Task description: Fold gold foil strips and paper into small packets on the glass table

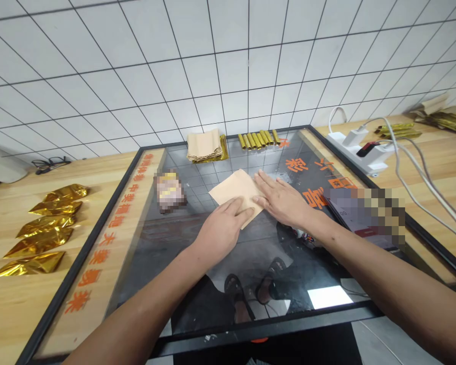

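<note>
Bare forearms (137, 317) reaching forward, left hand (222, 228) and right hand (283, 198) flat on tan paper (233, 188), both grips open

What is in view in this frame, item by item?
gold foil packets: five, gold, left table
eyeglasses: one pair, black, left table
glass panel: one, black frame, centre
paper stack: one, tan, far end of panel
gold tubes: several, gold, far end of panel
blurred objects: two, colours unclear, either side of hands
power strip: one, white, right table
foil pile: one, gold and tan, right table
tan sheet: one, tan, under both hands
left hand: one, flat on sheet
right hand: one, flat on sheet
</note>
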Available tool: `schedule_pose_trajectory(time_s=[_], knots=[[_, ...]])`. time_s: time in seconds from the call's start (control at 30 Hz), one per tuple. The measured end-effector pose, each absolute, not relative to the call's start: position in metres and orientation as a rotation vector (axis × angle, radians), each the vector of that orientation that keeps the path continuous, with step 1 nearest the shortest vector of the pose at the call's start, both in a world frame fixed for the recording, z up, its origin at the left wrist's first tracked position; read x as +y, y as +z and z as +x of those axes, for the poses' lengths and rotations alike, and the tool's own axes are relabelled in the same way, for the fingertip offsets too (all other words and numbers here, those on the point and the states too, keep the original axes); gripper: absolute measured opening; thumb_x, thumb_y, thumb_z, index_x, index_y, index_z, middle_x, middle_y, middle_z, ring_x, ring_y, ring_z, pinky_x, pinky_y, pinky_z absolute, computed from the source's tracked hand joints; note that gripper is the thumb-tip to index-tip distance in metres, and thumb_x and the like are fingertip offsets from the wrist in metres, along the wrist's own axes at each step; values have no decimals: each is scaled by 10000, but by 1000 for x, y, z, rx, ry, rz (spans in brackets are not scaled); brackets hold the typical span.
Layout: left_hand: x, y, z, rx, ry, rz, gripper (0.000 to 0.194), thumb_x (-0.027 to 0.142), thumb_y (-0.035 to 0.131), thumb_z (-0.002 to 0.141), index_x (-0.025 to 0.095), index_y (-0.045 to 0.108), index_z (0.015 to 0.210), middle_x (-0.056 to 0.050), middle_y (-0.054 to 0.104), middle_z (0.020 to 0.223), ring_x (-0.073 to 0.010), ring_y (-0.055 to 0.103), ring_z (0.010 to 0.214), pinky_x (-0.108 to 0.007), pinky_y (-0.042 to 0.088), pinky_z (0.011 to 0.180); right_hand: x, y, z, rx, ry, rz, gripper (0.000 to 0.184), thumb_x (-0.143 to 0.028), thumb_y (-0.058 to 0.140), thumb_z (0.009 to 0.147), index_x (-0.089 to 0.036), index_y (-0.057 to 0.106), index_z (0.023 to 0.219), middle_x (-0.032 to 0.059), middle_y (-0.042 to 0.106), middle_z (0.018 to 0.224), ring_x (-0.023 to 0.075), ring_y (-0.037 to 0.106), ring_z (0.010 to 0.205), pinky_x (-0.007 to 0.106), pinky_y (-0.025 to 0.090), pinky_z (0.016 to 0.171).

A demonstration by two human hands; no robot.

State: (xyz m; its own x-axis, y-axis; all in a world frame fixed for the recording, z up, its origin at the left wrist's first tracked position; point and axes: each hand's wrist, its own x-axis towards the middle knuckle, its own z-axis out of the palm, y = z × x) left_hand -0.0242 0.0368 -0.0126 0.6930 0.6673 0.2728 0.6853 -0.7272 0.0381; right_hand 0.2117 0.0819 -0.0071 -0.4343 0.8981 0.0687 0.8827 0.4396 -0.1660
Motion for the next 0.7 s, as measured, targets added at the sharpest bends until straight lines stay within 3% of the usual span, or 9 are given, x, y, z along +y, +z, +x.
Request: schedule_pose_trajectory(time_s=[0.33,0.5,0.7], knots=[[36,-14,-27,-1044,-386,-2823,510,63,496,1016,214,679,1467,-200,630,1476,-311,641,1362,-501,547,1158,90,0,226,-2361,47,-1725,705,-461,304,1121,-79,303,1714,210,268,1791,296,292,1661,581,273,1318],[36,-14,-26,-1070,-433,-2863,485,82,470,1044,219,692,1453,-192,642,1472,-315,630,1377,-517,539,1162,69,7,210,-2458,43,-1661,876,-658,351,1085,-92,227,1743,212,161,1816,324,231,1678,606,224,1330],[35,-14,-26,-1091,-414,-2867,516,80,490,1042,230,656,1506,-211,621,1508,-323,621,1395,-513,522,1175,63,4,211,-2493,139,-1795,859,-671,330,1090,-118,250,1743,215,187,1811,337,261,1668,601,248,1322]])
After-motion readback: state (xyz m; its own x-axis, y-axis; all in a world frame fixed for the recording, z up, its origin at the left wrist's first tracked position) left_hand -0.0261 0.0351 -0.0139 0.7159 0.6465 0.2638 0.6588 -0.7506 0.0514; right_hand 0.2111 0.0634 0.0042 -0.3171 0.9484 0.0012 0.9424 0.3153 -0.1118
